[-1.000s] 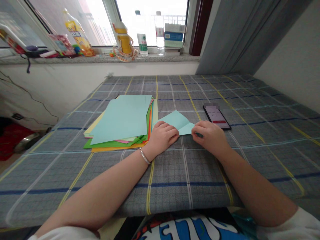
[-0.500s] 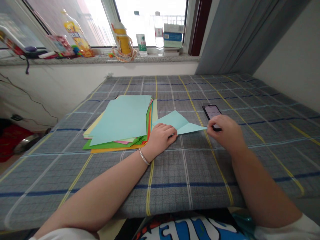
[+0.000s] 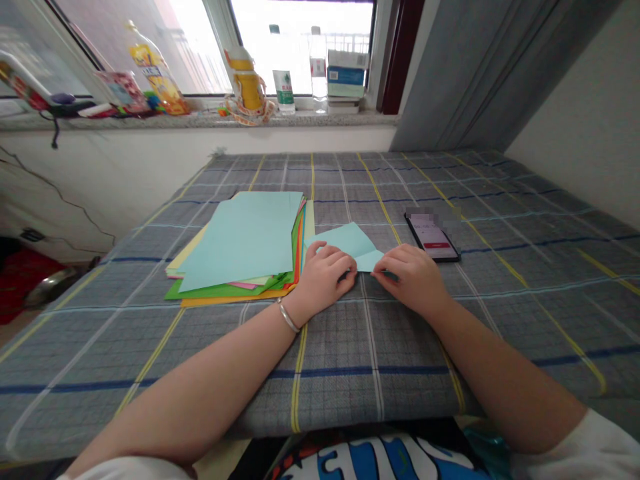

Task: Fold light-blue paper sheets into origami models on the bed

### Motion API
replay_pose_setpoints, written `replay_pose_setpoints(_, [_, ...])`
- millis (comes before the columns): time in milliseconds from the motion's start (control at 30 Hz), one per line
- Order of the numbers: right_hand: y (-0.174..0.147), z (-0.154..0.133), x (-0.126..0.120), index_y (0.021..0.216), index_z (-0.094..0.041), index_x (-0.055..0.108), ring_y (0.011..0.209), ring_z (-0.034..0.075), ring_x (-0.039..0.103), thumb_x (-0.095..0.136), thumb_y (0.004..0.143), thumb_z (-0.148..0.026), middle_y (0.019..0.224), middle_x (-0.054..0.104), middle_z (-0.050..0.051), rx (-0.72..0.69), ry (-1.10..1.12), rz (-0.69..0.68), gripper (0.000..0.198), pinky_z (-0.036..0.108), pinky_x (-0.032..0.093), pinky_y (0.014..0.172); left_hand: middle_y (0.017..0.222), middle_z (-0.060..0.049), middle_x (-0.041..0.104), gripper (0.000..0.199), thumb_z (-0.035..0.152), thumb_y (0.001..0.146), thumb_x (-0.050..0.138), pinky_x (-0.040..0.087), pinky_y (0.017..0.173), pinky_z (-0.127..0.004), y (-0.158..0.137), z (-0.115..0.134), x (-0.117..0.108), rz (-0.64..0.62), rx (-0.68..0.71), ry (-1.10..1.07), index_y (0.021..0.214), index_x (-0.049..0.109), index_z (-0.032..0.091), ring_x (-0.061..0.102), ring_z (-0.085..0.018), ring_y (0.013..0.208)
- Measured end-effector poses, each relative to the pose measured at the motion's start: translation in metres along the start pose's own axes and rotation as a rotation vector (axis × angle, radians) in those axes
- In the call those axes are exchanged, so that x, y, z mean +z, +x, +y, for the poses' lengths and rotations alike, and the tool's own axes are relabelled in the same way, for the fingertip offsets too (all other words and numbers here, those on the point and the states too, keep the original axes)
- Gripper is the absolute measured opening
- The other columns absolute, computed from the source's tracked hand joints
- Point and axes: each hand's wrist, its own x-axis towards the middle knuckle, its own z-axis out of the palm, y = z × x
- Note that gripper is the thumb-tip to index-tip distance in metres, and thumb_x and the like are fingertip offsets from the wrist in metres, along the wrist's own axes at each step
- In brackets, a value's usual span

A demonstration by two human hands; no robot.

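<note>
- A folded light-blue paper (image 3: 353,239) lies on the plaid cloth (image 3: 340,360), its peak pointing toward the window, a crease and a turned-over flap showing.
- The left hand (image 3: 327,273) rests curled over the paper's left part, hiding some of it; I cannot tell whether thumb and fingers pinch it.
- The right hand (image 3: 413,277) has thumb and forefinger brought together on the paper's near right corner, pinching it, so the visible paper sits between and beyond the two hands.
- A stack of coloured sheets (image 3: 245,233), light blue on top, lies just left of the paper, crowding the left hand.
- A phone (image 3: 433,237) lies near, beyond the right hand.
- Well apart, the windowsill (image 3: 200,121) bears a yellow bottle (image 3: 249,87), a clear bottle (image 3: 319,77) and stacked boxes (image 3: 346,75).
</note>
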Motion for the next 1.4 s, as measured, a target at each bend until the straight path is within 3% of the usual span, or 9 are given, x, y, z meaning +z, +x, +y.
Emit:
replay_pose_setpoints(133, [0.001,-0.007,0.004,0.077,-0.022,0.064,0.082,0.021,0.058,0.063,0.087,-0.025,0.08,0.068,0.002,0.003,0.019,-0.015,0.011,0.034,0.042,0.074,0.088,0.002,0.071,0.013,0.029,0.095,0.054,0.03,0.102,-0.043,-0.001,0.003,0.0,-0.012,0.088,0.047,0.087,0.063,0.023,0.06,-0.017,0.09])
replay_pose_setpoints(400, [0.004,-0.007,0.006,0.077,-0.022,0.066,0.081,0.02,0.058,0.063,0.086,-0.024,0.081,0.069,0.002,0.02,0.097,0.006,0.01,0.033,0.042,0.074,0.081,0.003,0.069,0.015,0.026,0.095,0.053,0.026,0.111,-0.045,0.0,0.002,0.005,0.025,0.076,0.039,0.084,0.063,0.023,0.059,-0.015,0.085])
replay_pose_setpoints(700, [0.005,-0.003,0.003,0.076,-0.024,0.066,0.084,0.02,0.06,0.064,0.084,-0.023,0.082,0.07,0.002,0.017,0.182,-0.023,0.008,0.035,0.044,0.076,0.083,0.003,0.07,0.015,0.026,0.093,0.053,0.031,0.106,-0.041,0.001,0.003,0.002,0.006,0.037,0.014,0.082,0.064,0.024,0.057,-0.015,0.082])
replay_pose_setpoints(1100, [-0.003,0.019,-0.004,0.073,-0.023,0.062,0.078,0.021,0.062,0.066,0.079,-0.018,0.078,0.069,0.002,0.147,0.271,0.11,0.009,0.036,0.046,0.074,0.084,-0.001,0.067,0.013,0.025,0.091,0.054,0.033,0.104,-0.043,0.001,-0.005,-0.002,-0.006,-0.038,0.048,0.082,0.063,0.022,0.056,-0.019,0.087])
replay_pose_setpoints(1400, [-0.004,0.032,-0.009,0.072,-0.024,0.061,0.076,0.021,0.064,0.066,0.081,-0.023,0.076,0.069,0.002,0.155,0.283,0.177,0.01,0.037,0.047,0.075,0.084,-0.003,0.065,0.008,0.02,0.089,0.056,0.038,0.099,-0.044,0.001,-0.01,-0.01,-0.057,-0.096,0.063,0.083,0.061,0.02,0.055,-0.021,0.088])
